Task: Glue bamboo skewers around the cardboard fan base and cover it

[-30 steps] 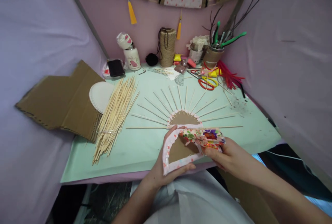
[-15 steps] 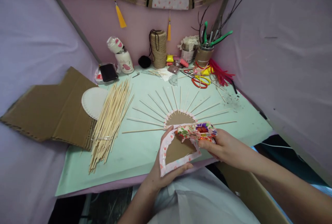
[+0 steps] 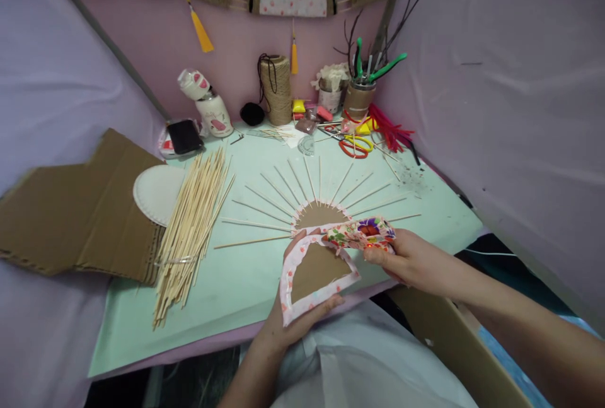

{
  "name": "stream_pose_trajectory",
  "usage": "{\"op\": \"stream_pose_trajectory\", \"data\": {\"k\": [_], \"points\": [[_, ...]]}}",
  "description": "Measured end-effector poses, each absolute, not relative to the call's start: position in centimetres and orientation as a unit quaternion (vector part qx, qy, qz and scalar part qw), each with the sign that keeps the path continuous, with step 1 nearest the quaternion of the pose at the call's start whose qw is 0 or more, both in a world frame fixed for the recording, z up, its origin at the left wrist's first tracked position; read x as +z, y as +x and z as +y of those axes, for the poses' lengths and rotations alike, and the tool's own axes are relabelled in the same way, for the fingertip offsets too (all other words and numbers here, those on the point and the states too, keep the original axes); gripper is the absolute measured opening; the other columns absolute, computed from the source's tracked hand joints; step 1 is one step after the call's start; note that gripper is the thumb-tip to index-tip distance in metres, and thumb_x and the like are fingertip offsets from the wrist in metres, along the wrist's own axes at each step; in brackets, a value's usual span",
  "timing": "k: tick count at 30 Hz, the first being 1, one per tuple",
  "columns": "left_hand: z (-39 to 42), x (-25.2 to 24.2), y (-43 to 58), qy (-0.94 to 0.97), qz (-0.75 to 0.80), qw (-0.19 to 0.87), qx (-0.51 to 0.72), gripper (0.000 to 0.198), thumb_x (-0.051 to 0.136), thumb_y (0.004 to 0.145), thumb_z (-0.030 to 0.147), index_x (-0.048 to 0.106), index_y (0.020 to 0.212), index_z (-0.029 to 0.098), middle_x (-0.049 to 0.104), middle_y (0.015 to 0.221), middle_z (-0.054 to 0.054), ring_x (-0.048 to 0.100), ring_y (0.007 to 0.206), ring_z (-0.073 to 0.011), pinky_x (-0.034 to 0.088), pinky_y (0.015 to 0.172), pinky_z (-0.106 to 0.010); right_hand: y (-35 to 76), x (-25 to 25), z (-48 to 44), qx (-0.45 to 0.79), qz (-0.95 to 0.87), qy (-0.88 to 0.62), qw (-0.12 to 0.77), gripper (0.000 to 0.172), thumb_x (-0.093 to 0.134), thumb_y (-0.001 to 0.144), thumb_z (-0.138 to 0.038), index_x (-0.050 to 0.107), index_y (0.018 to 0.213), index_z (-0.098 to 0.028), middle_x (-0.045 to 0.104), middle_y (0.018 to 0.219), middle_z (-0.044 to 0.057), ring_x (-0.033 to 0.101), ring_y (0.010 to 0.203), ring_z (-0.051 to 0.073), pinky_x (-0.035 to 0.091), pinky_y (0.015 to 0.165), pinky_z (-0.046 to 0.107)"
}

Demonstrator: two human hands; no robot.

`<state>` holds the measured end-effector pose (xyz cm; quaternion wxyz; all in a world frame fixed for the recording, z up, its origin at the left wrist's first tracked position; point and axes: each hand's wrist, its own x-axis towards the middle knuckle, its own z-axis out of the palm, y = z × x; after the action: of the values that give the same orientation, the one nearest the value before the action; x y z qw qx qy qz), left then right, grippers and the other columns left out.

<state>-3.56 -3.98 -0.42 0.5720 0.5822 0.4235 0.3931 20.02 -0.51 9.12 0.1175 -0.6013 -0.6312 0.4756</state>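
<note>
My left hand (image 3: pixel 295 313) grips a half-round cardboard piece (image 3: pixel 316 272) by its left and lower sides; white cloth with pink spots edges it. In my right hand (image 3: pixel 409 256) is a flower-patterned tool (image 3: pixel 363 233), wrapped in cloth, with a small red light on it. Its narrow end points left, over the upper edge of the held piece. Just behind, on the table, lies another half-round cardboard piece (image 3: pixel 321 214) with thin sticks fanned out from its curved edge. Part of that piece is hidden behind the tool and the held piece.
A bundle of sticks (image 3: pixel 189 231) lies left of the fan, beside a white oval (image 3: pixel 158 193) and folded cardboard (image 3: pixel 80 212). Along the back stand a twine spool (image 3: pixel 276 89), a wrapped bottle (image 3: pixel 215 111) and a can of tools (image 3: pixel 359 99). Scissors (image 3: pixel 354 146) lie before the can.
The whole view has shifted, so the table items appear slightly further left. The held piece has tilted a little and moved slightly left, with the tool still at its upper edge.
</note>
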Motion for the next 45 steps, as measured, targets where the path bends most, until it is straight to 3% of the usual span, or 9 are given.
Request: {"op": "stream_pose_trajectory", "data": {"k": [4,13,18,25,30,35,40,45], "points": [[-4.1,-0.5,-3.6,0.580,0.407,0.596,0.378,0.068,0.079,0.075,0.039,0.053,0.138,0.034,0.066,0.127,-0.005,0.055,0.128,-0.0352,0.042,0.111,-0.060,20.5,9.1,-0.5,0.524,-0.617,-0.574,0.126,0.055,0.055,0.083,-0.065,0.041,0.050,-0.023,0.039,0.041,-0.005,0.033,0.043,0.010,0.026,0.042,0.025],[-4.0,-0.9,-3.9,0.592,0.442,0.560,0.375,0.081,0.082,0.071,0.039,0.046,0.143,0.033,0.061,0.135,-0.006,0.042,0.139,-0.0351,0.033,0.117,-0.060,20.6,9.9,-0.2,0.556,-0.607,-0.551,0.133,0.055,0.058,0.079,-0.067,0.040,0.053,-0.022,0.037,0.044,-0.006,0.030,0.045,0.009,0.023,0.045,0.025],[-4.3,-1.2,-3.8,0.580,0.431,0.594,0.354,0.078,0.079,0.073,0.045,0.045,0.143,0.034,0.061,0.135,-0.006,0.042,0.139,-0.0358,0.037,0.114,-0.061,20.2,9.8,-0.1,0.514,-0.627,-0.569,0.139,0.052,0.055,0.080,-0.066,0.037,0.057,-0.023,0.031,0.048,-0.006,0.027,0.049,0.010,0.023,0.046,0.025],[-4.2,-1.3,-3.7,0.574,0.428,0.584,0.384,0.082,0.081,0.070,0.044,0.044,0.143,0.033,0.057,0.139,-0.004,0.043,0.138,-0.0339,0.036,0.117,-0.053,20.1,9.4,0.1,0.462,-0.653,-0.591,0.104,0.057,0.048,0.079,-0.074,0.031,0.060,-0.023,0.026,0.058,-0.005,0.025,0.056,0.010,0.023,0.049,0.025],[-4.2,-0.7,-3.8,0.569,0.479,0.568,0.352,0.079,0.082,0.069,0.040,0.049,0.140,0.030,0.059,0.137,-0.009,0.048,0.134,-0.0333,0.039,0.115,-0.050,20.1,9.5,0.1,0.483,-0.657,-0.567,0.111,0.052,0.050,0.080,-0.070,0.042,0.066,-0.021,0.033,0.064,-0.004,0.030,0.061,0.012,0.029,0.054,0.025],[-4.0,-0.1,-3.6,0.547,0.478,0.600,0.335,0.075,0.082,0.069,0.039,0.053,0.136,0.026,0.064,0.128,-0.009,0.056,0.126,-0.0309,0.045,0.110,-0.045,20.3,9.7,0.0,0.496,-0.640,-0.575,0.117,0.052,0.049,0.083,-0.069,0.036,0.060,-0.023,0.028,0.053,-0.006,0.026,0.053,0.011,0.024,0.050,0.026],[-3.9,0.7,-3.4,0.521,0.476,0.607,0.366,0.076,0.084,0.066,0.031,0.055,0.135,0.023,0.068,0.122,-0.008,0.057,0.125,-0.0296,0.041,0.112,-0.041,20.3,10.0,-0.1,0.518,-0.637,-0.552,0.143,0.048,0.053,0.082,-0.066,0.043,0.063,-0.022,0.034,0.053,-0.006,0.031,0.053,0.011,0.027,0.050,0.024],[-3.9,1.5,-3.0,0.465,0.484,0.635,0.382,0.073,0.087,0.060,0.023,0.062,0.128,0.026,0.071,0.116,-0.009,0.056,0.126,-0.0316,0.041,0.112,-0.042,20.5,9.3,-0.1,0.499,-0.633,-0.582,0.108,0.057,0.050,0.080,-0.071,0.033,0.054,-0.024,0.027,0.046,-0.007,0.024,0.047,0.009,0.020,0.044,0.025]]}}
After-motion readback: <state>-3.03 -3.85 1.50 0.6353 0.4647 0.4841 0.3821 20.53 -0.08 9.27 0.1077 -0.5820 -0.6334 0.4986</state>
